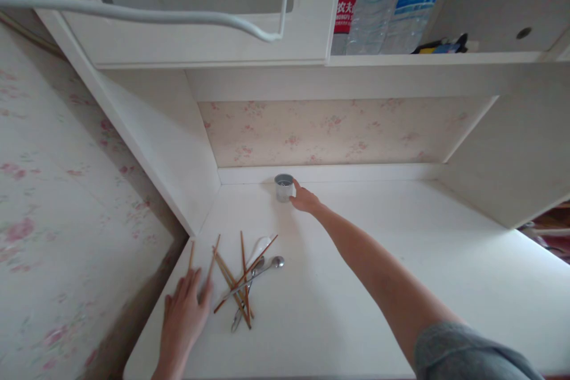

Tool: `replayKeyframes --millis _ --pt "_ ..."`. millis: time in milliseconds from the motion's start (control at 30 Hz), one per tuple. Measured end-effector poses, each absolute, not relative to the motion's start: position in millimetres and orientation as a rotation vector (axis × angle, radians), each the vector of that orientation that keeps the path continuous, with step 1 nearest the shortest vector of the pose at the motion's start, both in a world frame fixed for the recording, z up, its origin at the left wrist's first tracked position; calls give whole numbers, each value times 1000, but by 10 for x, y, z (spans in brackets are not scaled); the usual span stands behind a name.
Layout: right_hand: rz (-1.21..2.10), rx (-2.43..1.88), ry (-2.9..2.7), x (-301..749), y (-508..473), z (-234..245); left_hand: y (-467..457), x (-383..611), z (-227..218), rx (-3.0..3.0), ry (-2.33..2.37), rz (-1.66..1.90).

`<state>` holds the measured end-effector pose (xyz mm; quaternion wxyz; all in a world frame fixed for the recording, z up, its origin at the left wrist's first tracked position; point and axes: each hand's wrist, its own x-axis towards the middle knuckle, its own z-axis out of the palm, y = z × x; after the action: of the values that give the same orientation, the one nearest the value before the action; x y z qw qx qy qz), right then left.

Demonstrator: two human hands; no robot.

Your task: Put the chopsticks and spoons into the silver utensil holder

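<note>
At the back of the white tabletop stands a small grey cylindrical cup (284, 190), upright, with dark spots visible inside it. My right hand (305, 198) reaches across to it, thumb and fingers closed on its right side. Near the left edge my left hand (186, 309) lies palm down, fingers stretched out. Two chopsticks stick out beyond its fingertips and thumb, one of them a light wooden chopstick (192, 254); their lower ends are hidden. Beside that hand is a crossed heap of brown chopsticks (243, 261), a long-handled metal spoon (276, 262) and a white spoon (260, 248).
Overhead runs a shelf edge (436, 59) holding plastic bottles (378, 6). A white cable (133, 13) hangs across the upper left. The tabletop (356, 320) is bounded by side panels and a floral wall (312, 130) behind.
</note>
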<state>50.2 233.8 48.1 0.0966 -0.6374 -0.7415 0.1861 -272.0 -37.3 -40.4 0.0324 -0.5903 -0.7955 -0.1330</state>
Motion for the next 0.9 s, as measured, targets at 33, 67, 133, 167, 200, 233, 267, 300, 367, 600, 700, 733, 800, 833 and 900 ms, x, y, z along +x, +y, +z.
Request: replayKeyframes --millis 33,67,133,167,200,233,267,300,367,600,700,733,800,833,900 --pt "548 -1892 -2211 511 2358 484 -366 -2694 -453 -1848 -2451 -415" --pt "544 -1894 -2226 516 2376 488 -362 -2650 -486 -1874 -2445 -440" --pt "532 -1889 -2250 511 2397 499 -360 -2531 -508 -1933 -2424 -526" --pt "525 -1883 -2259 500 2399 506 -359 -2469 -502 -1965 -2411 -570" --pt "518 -1877 -2266 485 2396 514 -356 -2412 -490 -1997 -2397 -611" --pt "509 -1870 -2269 466 2387 523 -351 -2361 -475 -2024 -2384 -651" --pt "500 -1864 -2268 446 2374 532 -345 -2317 -457 -2045 -2373 -688" --pt "489 -1860 -2263 426 2358 543 -336 -2283 -438 -2057 -2369 -723" --pt "465 -1852 -2242 396 2317 566 -318 -2241 -404 -2061 -2375 -778" --pt "414 -1761 -2138 532 2012 662 -287 -2324 -368 -2007 -2399 -1023" --pt "420 -1685 -2107 708 1710 680 -296 -2381 -385 -1964 -2452 -1089" --pt "424 -1662 -2099 776 1587 678 -299 -2396 -393 -1948 -2471 -1103" --pt "430 -1627 -2084 915 1323 660 -298 -2417 -408 -1917 -2488 -1125" --pt "434 -1610 -2073 983 1190 645 -294 -2420 -411 -1907 -2477 -1129" --pt "452 -1562 -2034 1104 935 603 -284 -2399 -391 -1880 -2405 -1133"
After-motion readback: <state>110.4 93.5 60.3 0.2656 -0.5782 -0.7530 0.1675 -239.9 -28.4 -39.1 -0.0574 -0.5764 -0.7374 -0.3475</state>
